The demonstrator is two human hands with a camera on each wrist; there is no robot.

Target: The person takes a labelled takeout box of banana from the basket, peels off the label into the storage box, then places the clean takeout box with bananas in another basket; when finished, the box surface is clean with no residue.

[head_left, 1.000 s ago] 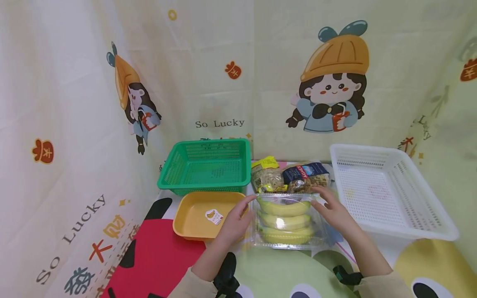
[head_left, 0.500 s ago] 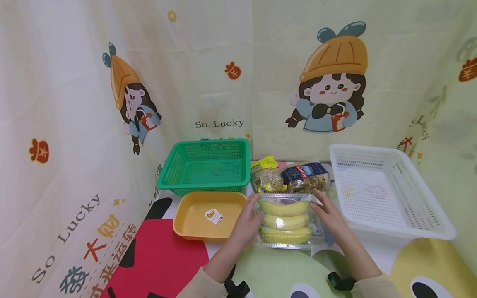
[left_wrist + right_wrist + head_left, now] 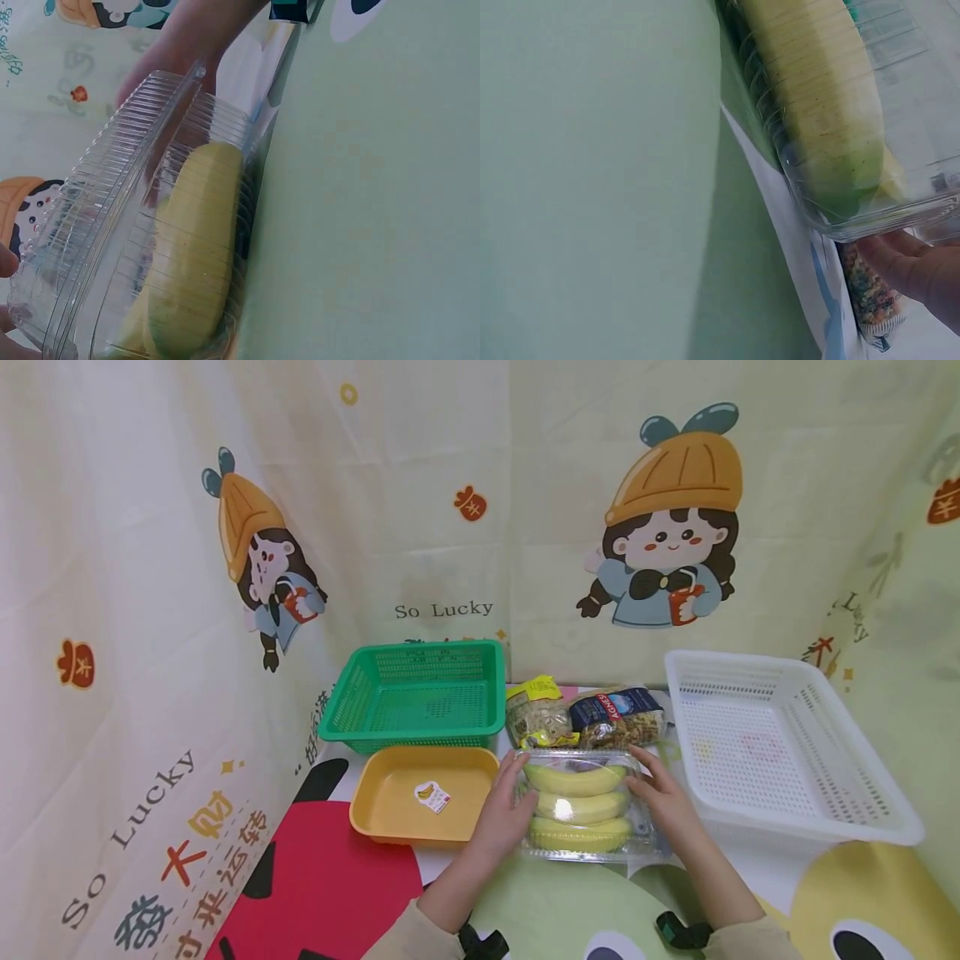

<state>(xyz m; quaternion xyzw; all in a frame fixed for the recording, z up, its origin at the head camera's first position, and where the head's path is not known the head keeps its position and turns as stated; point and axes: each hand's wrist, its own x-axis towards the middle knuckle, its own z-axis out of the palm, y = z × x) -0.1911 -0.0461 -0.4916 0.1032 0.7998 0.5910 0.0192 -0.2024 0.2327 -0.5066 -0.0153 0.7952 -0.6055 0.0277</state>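
Observation:
A clear plastic clamshell box [image 3: 647,835] with three yellow bananas [image 3: 576,807] lies on the table in front of me. My left hand [image 3: 504,810] holds its left end, fingers laid along the lid edge. My right hand [image 3: 663,802] holds the right end the same way. In the left wrist view the ribbed box [image 3: 112,225] and a banana [image 3: 195,247] fill the frame. In the right wrist view a finger [image 3: 922,274] sits under the box corner [image 3: 885,221], beside a banana [image 3: 817,97].
A yellow tray [image 3: 390,814] with a banana sticker [image 3: 431,796] sits left of the box, a green basket [image 3: 412,731] behind it. Two snack bags [image 3: 536,714] [image 3: 617,714] lie behind the box. A white basket [image 3: 825,831] stands at the right. Printed curtains enclose the table.
Both hands have closed in on the ends of the banana box; the left moved right, off the yellow tray's edge. The box has stayed in place.

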